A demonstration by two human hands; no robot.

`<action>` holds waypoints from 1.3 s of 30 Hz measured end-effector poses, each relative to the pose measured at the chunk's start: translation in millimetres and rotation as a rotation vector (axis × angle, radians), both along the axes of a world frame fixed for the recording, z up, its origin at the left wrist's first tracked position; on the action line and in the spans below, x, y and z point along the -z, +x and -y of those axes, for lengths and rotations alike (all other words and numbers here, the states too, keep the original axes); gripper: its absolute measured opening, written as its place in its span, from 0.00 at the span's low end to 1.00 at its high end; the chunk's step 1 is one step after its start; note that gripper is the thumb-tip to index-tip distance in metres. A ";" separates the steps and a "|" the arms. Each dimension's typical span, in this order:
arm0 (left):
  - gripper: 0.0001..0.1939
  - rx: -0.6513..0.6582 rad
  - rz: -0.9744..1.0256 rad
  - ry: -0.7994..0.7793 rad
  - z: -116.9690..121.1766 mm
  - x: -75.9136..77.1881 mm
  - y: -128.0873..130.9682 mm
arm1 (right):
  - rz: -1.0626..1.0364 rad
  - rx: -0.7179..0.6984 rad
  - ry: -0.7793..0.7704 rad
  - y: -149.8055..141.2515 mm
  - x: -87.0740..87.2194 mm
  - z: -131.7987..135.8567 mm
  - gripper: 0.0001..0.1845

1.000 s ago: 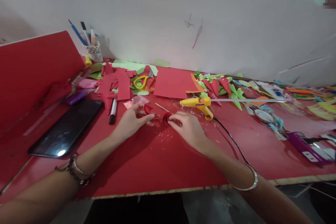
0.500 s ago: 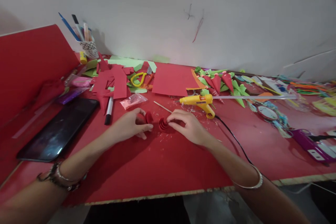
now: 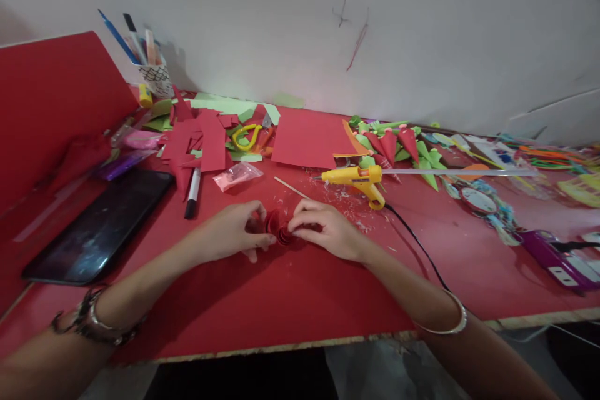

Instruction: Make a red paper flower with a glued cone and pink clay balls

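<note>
My left hand (image 3: 239, 231) curls its fingers round a curved red paper piece (image 3: 272, 221). My right hand (image 3: 323, 228) pinches the edge of a coiled red paper strip (image 3: 284, 235) with thumb and forefinger. The two red pieces meet or nearly meet between my hands, low over the red tabletop; whether they touch I cannot tell. Just beyond my right hand lies a thin wooden stick (image 3: 291, 187). A yellow glue gun (image 3: 354, 180) rests farther back, a long clear glue stick (image 3: 450, 172) jutting from its rear.
Left of my hands lie a black phone (image 3: 100, 228), a marker (image 3: 192, 194) and a small plastic packet (image 3: 237, 176). Red paper scraps (image 3: 213, 140), yellow-handled scissors (image 3: 247, 137) and paper cones (image 3: 387, 147) line the back. A black cord (image 3: 417, 244) runs rightward near a purple power strip (image 3: 550, 259).
My right hand has moved left with the coiled strip, closing the gap to the red piece in my left hand. The camera view has shifted slightly.
</note>
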State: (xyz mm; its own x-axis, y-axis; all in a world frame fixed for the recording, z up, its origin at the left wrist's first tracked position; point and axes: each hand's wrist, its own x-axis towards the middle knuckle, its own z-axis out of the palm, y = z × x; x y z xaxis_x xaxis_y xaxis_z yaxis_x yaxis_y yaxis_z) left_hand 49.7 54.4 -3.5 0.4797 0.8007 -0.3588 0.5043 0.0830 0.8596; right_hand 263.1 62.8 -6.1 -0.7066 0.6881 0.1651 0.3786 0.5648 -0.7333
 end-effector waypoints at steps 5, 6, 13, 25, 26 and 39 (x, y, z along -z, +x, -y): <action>0.12 0.011 -0.011 -0.003 0.5 -1.7 1.7 | -0.018 0.026 0.014 -1.7 2.3 0.3 0.05; 0.12 0.015 -0.013 0.001 0.6 -2.3 2.1 | -0.022 0.046 0.014 -1.8 2.2 0.9 0.05; 0.14 0.037 -0.045 0.075 1.5 -0.4 1.1 | -0.066 0.204 -0.035 -0.3 -2.8 11.3 0.13; 0.13 0.105 -0.120 0.110 2.4 -2.6 2.3 | 0.038 0.181 0.004 -9.3 0.7 21.8 0.11; 0.13 0.110 -0.129 0.120 2.8 -3.1 2.4 | 0.030 0.188 0.001 -9.2 1.2 21.6 0.10; 0.11 0.191 -0.185 0.171 5.0 -7.0 5.2 | -0.016 0.208 -0.049 -9.9 4.0 20.7 0.11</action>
State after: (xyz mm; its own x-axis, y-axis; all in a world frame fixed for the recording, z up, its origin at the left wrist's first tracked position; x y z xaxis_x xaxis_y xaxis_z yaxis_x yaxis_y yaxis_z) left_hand 54.8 49.4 3.5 0.5662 0.7589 -0.3216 0.6460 -0.1662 0.7450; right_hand 253.2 42.1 -10.1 -0.5457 0.8265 0.1382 0.4712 0.4390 -0.7650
